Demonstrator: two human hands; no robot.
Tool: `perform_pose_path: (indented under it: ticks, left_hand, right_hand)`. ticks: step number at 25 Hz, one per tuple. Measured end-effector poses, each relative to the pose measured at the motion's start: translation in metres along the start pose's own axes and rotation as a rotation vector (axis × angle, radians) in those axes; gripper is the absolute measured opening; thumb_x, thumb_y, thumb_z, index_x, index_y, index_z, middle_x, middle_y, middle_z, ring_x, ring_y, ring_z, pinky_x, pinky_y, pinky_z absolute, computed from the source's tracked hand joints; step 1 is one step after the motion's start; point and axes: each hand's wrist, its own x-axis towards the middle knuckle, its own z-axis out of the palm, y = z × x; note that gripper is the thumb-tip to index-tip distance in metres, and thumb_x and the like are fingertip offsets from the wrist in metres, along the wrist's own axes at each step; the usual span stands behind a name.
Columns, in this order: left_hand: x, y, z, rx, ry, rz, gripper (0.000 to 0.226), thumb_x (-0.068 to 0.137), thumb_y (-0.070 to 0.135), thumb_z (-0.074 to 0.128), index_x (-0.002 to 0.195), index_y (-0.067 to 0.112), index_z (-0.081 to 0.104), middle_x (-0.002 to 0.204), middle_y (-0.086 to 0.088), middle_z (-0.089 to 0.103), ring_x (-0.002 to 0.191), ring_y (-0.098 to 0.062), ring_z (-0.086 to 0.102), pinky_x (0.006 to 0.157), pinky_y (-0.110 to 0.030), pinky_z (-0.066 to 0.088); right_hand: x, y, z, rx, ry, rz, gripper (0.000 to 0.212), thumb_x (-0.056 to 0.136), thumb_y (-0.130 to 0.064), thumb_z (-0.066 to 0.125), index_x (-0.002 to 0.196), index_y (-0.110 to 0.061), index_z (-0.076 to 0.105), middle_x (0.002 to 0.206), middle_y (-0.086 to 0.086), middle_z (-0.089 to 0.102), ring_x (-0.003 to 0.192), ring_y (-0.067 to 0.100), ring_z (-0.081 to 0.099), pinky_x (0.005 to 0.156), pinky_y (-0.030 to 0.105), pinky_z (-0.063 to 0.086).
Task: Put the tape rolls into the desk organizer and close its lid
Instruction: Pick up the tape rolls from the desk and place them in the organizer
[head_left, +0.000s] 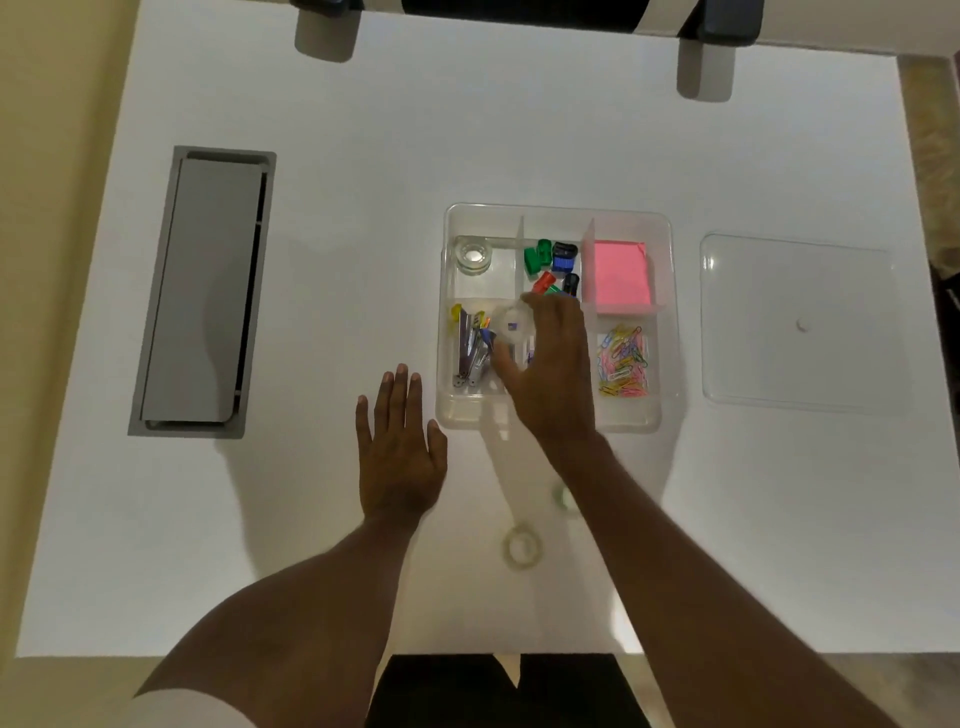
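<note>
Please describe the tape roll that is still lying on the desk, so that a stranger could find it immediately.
Start at the clear desk organizer in the middle of the white desk, then come toward the person's body, between the two forearms. There lies a clear tape roll, flat on the bare desk. Unlike the roll in the organizer's far-left compartment and the one in the right hand, it is outside the organizer.

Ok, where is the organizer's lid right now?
In the head view, the clear lid lies flat on the white desk, just right of the open organizer, untouched by either hand.
</note>
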Motion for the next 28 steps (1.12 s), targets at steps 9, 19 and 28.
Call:
perform_pose_path:
  ticks: [9,19,28]
  left_hand:
    - [0.0,-0.002,0.006,-0.014,0.006,0.006,0.065,0.107,0.043,0.022,0.168,0.02,0.013,0.177,-0.004,0.016,0.165,-0.022,0.014,0.133,-0.055,0.015]
    - [-0.001,-0.005,0.01,-0.022,0.047,0.026,0.066,0.107,0.04,0.026,0.168,0.02,0.015,0.178,-0.001,0.013,0.166,-0.019,0.011,0.134,-0.052,0.013]
    - [0.001,-0.003,0.007,-0.013,0.039,0.006,0.069,0.103,0.036,0.037,0.167,0.02,0.018,0.177,0.0,0.016,0.166,-0.016,0.008,0.133,-0.053,0.016]
  right_hand:
    - [0.13,-0.005,0.02,-0.612,-0.32,-0.136,0.035,0.087,-0.025,0.071,0.118,-0.013,0.061,0.115,0.007,0.065,0.114,0.029,0.055,0.099,0.04,0.039]
    - [0.135,0.006,0.041,-0.778,-0.319,-0.206,0.027,0.083,0.001,0.053,0.107,-0.007,0.062,0.099,0.012,0.067,0.107,0.035,0.055,0.1,0.046,0.037]
    - [0.09,0.009,0.015,-0.615,-0.133,-0.27,0.02,0.089,-0.018,0.056,0.108,-0.015,0.061,0.106,0.006,0.059,0.102,0.028,0.054,0.091,0.042,0.041]
